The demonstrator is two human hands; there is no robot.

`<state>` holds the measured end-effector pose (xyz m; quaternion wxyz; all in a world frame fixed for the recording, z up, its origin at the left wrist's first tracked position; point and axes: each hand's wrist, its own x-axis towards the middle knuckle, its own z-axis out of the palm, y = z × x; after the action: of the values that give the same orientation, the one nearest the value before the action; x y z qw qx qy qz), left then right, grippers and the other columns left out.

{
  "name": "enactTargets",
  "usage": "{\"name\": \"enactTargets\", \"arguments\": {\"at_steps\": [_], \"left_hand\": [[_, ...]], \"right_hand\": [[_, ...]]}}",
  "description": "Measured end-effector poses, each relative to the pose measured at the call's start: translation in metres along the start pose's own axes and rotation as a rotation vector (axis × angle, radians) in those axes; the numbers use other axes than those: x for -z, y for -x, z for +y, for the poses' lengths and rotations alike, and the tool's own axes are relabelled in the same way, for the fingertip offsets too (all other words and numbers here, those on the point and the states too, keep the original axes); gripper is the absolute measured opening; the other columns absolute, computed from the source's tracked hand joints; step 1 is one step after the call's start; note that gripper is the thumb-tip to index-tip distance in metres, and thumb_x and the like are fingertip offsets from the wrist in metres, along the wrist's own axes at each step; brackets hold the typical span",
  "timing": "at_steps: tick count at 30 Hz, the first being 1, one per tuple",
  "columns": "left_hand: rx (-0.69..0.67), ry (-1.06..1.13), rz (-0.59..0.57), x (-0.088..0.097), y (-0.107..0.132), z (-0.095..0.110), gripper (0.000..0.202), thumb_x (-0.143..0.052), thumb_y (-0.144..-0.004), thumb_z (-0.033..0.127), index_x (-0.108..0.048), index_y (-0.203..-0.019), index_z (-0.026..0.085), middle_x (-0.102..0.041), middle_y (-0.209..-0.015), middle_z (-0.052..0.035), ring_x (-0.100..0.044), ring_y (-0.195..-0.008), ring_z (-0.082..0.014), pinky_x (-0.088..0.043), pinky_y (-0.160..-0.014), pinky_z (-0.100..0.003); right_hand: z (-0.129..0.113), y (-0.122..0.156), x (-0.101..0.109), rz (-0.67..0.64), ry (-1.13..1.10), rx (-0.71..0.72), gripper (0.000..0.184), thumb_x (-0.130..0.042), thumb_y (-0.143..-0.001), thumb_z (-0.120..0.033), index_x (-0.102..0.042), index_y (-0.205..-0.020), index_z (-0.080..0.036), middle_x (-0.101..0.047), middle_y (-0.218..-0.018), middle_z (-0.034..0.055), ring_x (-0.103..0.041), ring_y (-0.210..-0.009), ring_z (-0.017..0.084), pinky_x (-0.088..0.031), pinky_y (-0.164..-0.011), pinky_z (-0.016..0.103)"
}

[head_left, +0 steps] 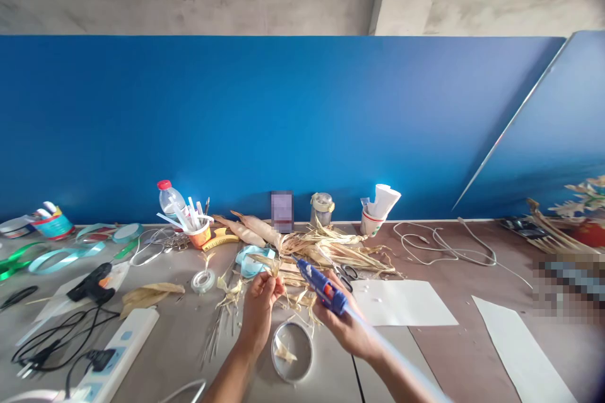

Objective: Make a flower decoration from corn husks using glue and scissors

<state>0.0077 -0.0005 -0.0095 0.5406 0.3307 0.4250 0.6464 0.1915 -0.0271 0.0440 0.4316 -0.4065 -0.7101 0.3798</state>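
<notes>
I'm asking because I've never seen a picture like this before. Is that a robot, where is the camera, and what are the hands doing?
No robot here: these are a person's two bare hands. The one picture comes from a camera worn on that person's head, looking forward and down. The left hand pinches a dry, pale, leaf-like piece. The right hand holds a blue tool that looks like a glue gun, its tip near that piece. On the table you can also see a heap of dry strips, a sheet of white paper, a bottle with a red cap and a white power strip.
</notes>
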Motion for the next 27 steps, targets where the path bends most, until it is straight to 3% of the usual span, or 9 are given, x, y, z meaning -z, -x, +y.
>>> {"name": "enactTargets", "arguments": {"at_steps": [3, 7, 14, 27], "left_hand": [[0.029, -0.019, 0.085, 0.001, -0.001, -0.001, 0.019, -0.064, -0.072, 0.037, -0.057, -0.072, 0.019, -0.059, -0.072, -0.0011, -0.057, -0.07, -0.0151, -0.047, -0.074, -0.031], [0.028, -0.033, 0.105, 0.001, -0.001, 0.0, 0.017, -0.063, -0.073, 0.036, -0.058, -0.073, 0.02, -0.057, -0.073, -0.002, -0.056, -0.071, -0.017, -0.047, -0.071, -0.032], [0.037, 0.0, 0.072, -0.003, 0.002, 0.006, 0.016, -0.063, -0.073, 0.033, -0.054, -0.067, 0.02, -0.053, -0.069, -0.0003, -0.053, -0.066, -0.0154, -0.045, -0.066, -0.028], [0.092, -0.043, 0.088, -0.012, 0.007, 0.011, 0.019, -0.065, -0.07, 0.035, -0.054, -0.071, 0.021, -0.055, -0.066, 0.0012, -0.053, -0.062, -0.0151, -0.044, -0.062, -0.028]], "right_hand": [[-0.006, 0.005, -0.008, -0.074, 0.133, 0.152, 0.008, -0.049, -0.078, -0.026, -0.045, -0.075, -0.02, -0.049, -0.08, 0.0035, -0.047, -0.072, 0.017, -0.042, -0.067, 0.029], [-0.004, 0.005, -0.02, -0.152, 0.203, 0.183, 0.008, -0.047, -0.076, -0.023, -0.041, -0.072, -0.02, -0.047, -0.075, 0.0024, -0.044, -0.065, 0.015, -0.039, -0.059, 0.026], [0.009, 0.001, -0.033, -0.107, 0.279, 0.207, 0.01, -0.048, -0.074, -0.025, -0.04, -0.07, -0.02, -0.048, -0.073, 0.0025, -0.044, -0.063, 0.015, -0.038, -0.057, 0.026], [0.017, 0.0, -0.036, -0.05, 0.357, 0.208, 0.016, -0.052, -0.075, -0.03, -0.043, -0.067, -0.02, -0.051, -0.068, 0.0033, -0.045, -0.06, 0.015, -0.036, -0.055, 0.026]]}}
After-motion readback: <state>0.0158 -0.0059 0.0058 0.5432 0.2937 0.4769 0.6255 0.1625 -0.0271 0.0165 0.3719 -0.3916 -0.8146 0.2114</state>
